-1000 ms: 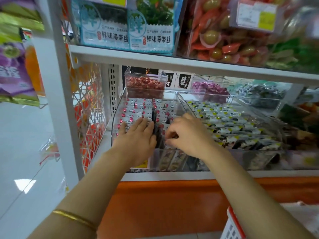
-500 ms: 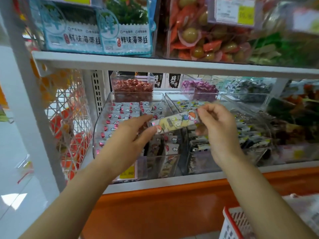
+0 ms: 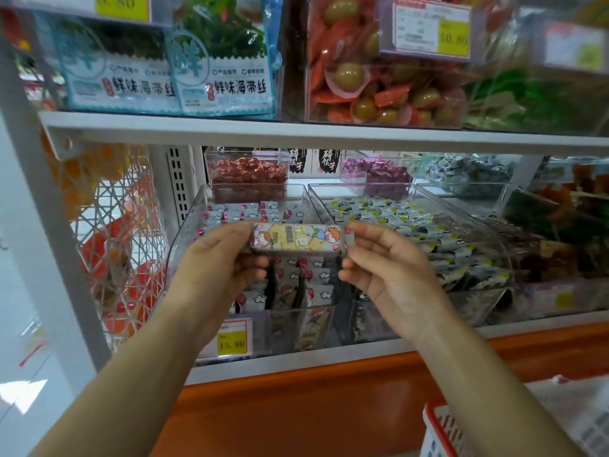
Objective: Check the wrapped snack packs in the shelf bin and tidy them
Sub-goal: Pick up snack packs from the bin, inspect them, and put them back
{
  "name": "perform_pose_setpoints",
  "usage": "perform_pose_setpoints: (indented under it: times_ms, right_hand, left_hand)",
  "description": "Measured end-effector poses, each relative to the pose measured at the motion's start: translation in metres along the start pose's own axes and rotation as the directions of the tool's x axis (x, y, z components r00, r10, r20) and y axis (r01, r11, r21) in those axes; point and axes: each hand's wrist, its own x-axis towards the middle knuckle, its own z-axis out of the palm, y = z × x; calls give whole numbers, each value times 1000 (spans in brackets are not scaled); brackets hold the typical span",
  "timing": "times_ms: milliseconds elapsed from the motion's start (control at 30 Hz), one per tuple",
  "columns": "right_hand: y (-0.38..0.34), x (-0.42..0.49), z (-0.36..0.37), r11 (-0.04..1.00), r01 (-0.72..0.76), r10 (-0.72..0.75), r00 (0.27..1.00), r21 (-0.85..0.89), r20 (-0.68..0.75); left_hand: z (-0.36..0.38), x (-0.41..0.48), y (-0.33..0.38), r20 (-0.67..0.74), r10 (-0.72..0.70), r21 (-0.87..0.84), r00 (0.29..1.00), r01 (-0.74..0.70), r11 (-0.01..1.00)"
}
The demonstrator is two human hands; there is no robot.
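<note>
1. Currently, nearest the camera, a red-rimmed white plastic basket (image 3: 440, 427) sits at lower right, well apart from the work.
2. Left hand (image 3: 214, 268) and right hand (image 3: 392, 275) are raised in front of the shelf. Each pinches one end of the same pack between thumb and fingers.
3. The held item, a long, narrow, foil-wrapped snack pack with yellow cartoon print (image 3: 298, 241), lies level between the hands, above the bin and clear of its contents.
4. Handling judgement: the pack looks light. Its wrapper is probably thin, glossy and slippery, and crushable at mid-length. Hold it at the end seals, as here, and avoid squeezing the middle.
5. Below and behind, the clear plastic shelf bin (image 3: 183, 245) holds rows of white-and-red wrapped packs (image 3: 316, 275), some standing on edge at the front.
6. Just beside it on the right, a second clear bin (image 3: 494, 245) holds yellow-and-black packs.
7. Farthest back, a small clear box of red-wrapped sweets (image 3: 248, 173) stands behind the bin.
</note>
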Motion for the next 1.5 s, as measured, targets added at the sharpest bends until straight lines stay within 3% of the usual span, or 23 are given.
perform_pose_setpoints:
  times_ms: [300,433,567,733,867,1000,1267,1367,1500]
  right_hand:
    - [-2,3,-7,982,5,16,994,189,-110]
    - [-1,2,-8,995,89,-83,989,47,-123]
    - [0,1,-6,988,144,-149,986,-61,-75]
    - [5,4,-9,930,214,-235,971,-299,-34]
    - [6,3,-9,866,267,-281,959,-422,31]
    - [7,2,-9,865,244,-252,967,-439,40]
    - [4,2,-6,857,220,-289,954,-467,-82]
    - [4,1,-6,806,242,-340,936,-540,-88]
    - [5,-3,-1,682,358,-447,894,-638,25]
  left_hand:
    - [5,-6,2,177,11,27,984,-16,1000]
    - [6,-8,4,236,30,35,971,-40,999]
    - [6,-9,3,241,88,186,967,-135,973]
    - [3,-8,3,264,59,174,963,-107,979]
    - [2,-9,2,248,97,270,964,-165,949]
    - [2,-10,4,226,150,353,963,-224,908]
    - [4,-14,6,310,194,489,931,-331,807]
    - [8,-15,4,324,191,541,927,-347,766]
    - [10,-14,0,271,161,546,949,-289,787]
